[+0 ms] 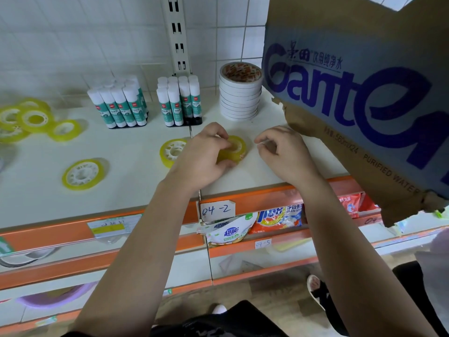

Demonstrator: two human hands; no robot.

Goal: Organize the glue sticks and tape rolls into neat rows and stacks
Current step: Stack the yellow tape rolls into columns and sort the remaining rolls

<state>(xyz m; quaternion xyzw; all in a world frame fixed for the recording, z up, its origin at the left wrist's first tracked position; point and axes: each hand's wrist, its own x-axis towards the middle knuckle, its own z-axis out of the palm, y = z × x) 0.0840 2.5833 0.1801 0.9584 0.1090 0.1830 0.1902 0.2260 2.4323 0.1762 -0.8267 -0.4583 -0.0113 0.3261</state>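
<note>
Head view: grips yellow tape roll (233, 150) with left hand (201, 156), flat on shelf (121, 171), core axis upright. Holds right hand (279, 152) just right of roll, fingers curled; any pinch not discernible. Shows white tape stack (240, 96) directly behind.

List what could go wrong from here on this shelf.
The torn cardboard box leans close beside the stack of white tape rolls; a nudge might topple it.
The left hand grips a yellow tape roll just ahead of the upright glue sticks; reaching back could knock them over.
One loose yellow roll lies near the shelf's front edge and could be swept off.
</note>
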